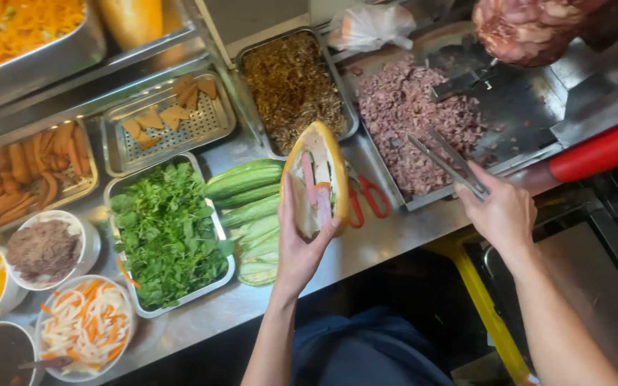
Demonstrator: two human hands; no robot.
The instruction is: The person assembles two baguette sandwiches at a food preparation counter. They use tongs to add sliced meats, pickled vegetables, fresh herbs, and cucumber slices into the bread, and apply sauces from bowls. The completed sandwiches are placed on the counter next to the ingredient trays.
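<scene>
A: Hands, two, bare, both reaching up from the lower edge. Start with the left.

B: Left hand (299, 243): forearm rising steeply, palm turned up, fingers curled round the lower half of a split bread roll (316, 179). Grip closed on the roll. Roll held upright and open, pale and pink slices of filling showing inside.

A: Right?

B: Right hand (503, 214): arm coming in from the lower right corner, wrist bent toward the counter, fingers wrapped on the handle end of metal tongs (446, 161). Grip closed on the tongs. Tong tips parted, pointing away from the hand over the chopped meat (402, 121) in its steel tray (402, 202).

A: Items about the left grip?

B: Just beside the roll toward the right hand, red-handled scissors (368, 199) lying on the steel counter (366, 246). On the other side of the grip, cucumber spears (249, 207) in a stack; beyond those, a tray of green herbs (166, 232). Beyond the roll's top, a pan of dark shredded filling (293, 89).

A: About the right grip?

B: Past the tong tips, a large block of meat (531, 28) hanging over a dark griddle (516, 107). Red cylinder (602, 151) just beyond the knuckles.
</scene>
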